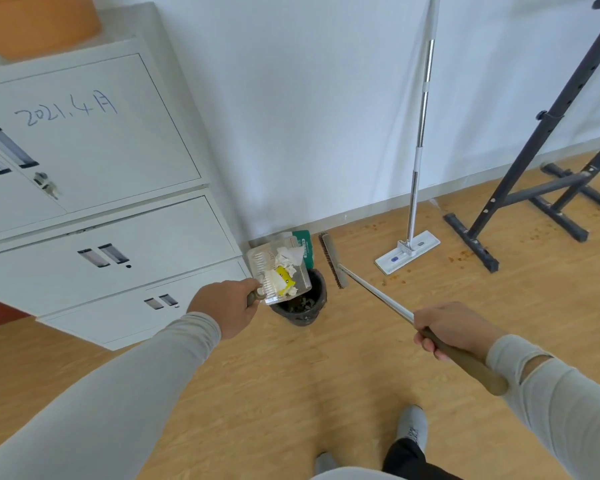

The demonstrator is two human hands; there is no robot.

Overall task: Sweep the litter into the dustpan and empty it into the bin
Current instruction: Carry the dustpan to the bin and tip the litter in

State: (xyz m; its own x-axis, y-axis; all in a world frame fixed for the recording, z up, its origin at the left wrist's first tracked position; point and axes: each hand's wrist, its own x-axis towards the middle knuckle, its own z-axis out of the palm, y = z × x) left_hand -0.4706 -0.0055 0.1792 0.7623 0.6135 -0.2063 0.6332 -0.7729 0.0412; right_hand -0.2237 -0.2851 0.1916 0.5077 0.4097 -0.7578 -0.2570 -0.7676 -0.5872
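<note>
1. Head view puts the dustpan point(280, 270), clear plastic, in the air above the near-left rim of the bin point(300, 301), its pan end toward the wall; whether pan and rim touch cannot be told.
2. Litter point(286, 271) lies inside the pan: crumpled white paper and one yellow scrap, bunched toward the handle end.
3. One dark bin stands on the wood floor point(274, 375) just beside the white cabinet point(94, 202); it is black-lined, and dark contents show inside.
4. Left hand point(227, 306) has its fingers curled round the dustpan's handle, carrying it.
5. Right hand point(451, 330) has its fingers wrapped round the brown grip of the broom point(333, 259); the metal shaft runs forward to a brush head just right of the bin.
6. Step in hand, as I judge it: emptying, with sweeping apparently finished since the litter sits in the pan.
7. Next move likely calls for tipping the pan's open edge downward over the bin mouth, so the paper slides in rather than past the rim.
8. Count: one dustpan, one broom, one bin, two hands.
9. Farther out, one flat mop point(407, 252) leans on the wall, a black metal stand point(534, 188) is at right, and small brown specks dot the floor between them.
</note>
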